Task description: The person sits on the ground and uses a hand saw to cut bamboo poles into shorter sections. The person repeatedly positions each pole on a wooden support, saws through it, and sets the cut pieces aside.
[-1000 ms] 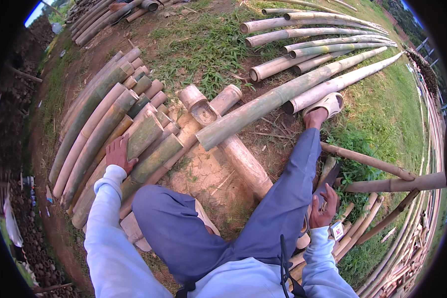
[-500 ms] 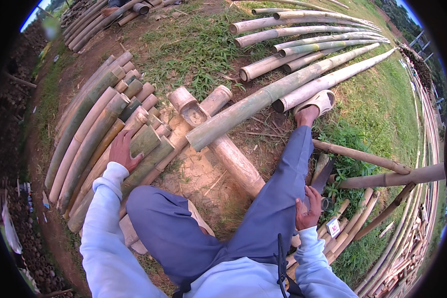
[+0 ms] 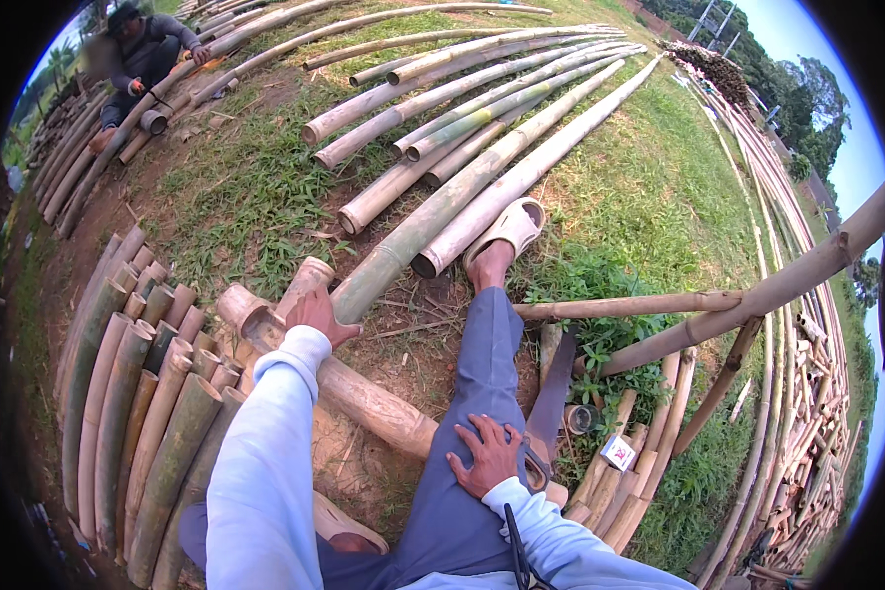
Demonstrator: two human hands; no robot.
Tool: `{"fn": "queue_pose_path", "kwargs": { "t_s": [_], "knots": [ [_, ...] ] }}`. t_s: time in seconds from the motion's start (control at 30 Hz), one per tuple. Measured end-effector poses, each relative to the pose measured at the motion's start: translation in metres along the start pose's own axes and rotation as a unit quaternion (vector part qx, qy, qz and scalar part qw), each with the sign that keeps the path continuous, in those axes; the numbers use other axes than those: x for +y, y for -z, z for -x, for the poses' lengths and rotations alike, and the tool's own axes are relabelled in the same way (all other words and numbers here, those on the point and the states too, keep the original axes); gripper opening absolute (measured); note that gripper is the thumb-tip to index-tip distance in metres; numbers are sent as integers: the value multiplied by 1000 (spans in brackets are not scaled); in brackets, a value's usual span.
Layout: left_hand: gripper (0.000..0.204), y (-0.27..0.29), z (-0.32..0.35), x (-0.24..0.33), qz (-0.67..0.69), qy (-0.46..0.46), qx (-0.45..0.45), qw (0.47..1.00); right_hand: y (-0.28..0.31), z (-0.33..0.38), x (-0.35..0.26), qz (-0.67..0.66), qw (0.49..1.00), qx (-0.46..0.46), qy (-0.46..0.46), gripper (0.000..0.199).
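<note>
I see my left hand (image 3: 317,313) at about 10 o'clock from the centre, its grip laid loosely on the near end of a long green-grey bamboo pole (image 3: 482,177), not clenched. This pole runs away toward 1 o'clock over the grass. Under it lies a short tan bamboo log (image 3: 364,398) on the bare soil. My right hand (image 3: 489,455) rests flat and released on my grey-blue trouser leg (image 3: 487,344), at 6 o'clock.
</note>
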State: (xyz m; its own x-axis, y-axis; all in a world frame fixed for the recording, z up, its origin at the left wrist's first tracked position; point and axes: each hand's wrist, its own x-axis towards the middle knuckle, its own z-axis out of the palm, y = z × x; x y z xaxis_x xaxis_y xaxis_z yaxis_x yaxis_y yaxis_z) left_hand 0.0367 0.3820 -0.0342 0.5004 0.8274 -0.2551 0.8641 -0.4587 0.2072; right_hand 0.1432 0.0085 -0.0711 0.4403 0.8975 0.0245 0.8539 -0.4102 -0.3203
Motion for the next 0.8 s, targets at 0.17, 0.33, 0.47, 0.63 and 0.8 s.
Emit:
{"fn": "queue_pose_path", "kwargs": {
  "t_s": [0.17, 0.33, 0.47, 0.63, 0.8],
  "knots": [
    [95, -35, -24, 19, -30, 40, -23, 998, 4, 2, 12, -45, 999, 21, -23, 50],
    [85, -42, -29, 11, -31, 19, -21, 999, 2, 1, 12, -43, 999, 21, -15, 49],
    [81, -23, -12, 19, -19, 6, -33, 999, 5, 6, 19, -43, 999, 21, -1, 47],
    [78, 53, 39, -24, 3, -10, -26, 1000, 3, 5, 17, -73, 997, 35, 12, 47],
    [79, 80, 123, -107, 24, -1, -51, 998, 1, 10, 15, -86, 995, 39, 11, 50]
  ]
}}
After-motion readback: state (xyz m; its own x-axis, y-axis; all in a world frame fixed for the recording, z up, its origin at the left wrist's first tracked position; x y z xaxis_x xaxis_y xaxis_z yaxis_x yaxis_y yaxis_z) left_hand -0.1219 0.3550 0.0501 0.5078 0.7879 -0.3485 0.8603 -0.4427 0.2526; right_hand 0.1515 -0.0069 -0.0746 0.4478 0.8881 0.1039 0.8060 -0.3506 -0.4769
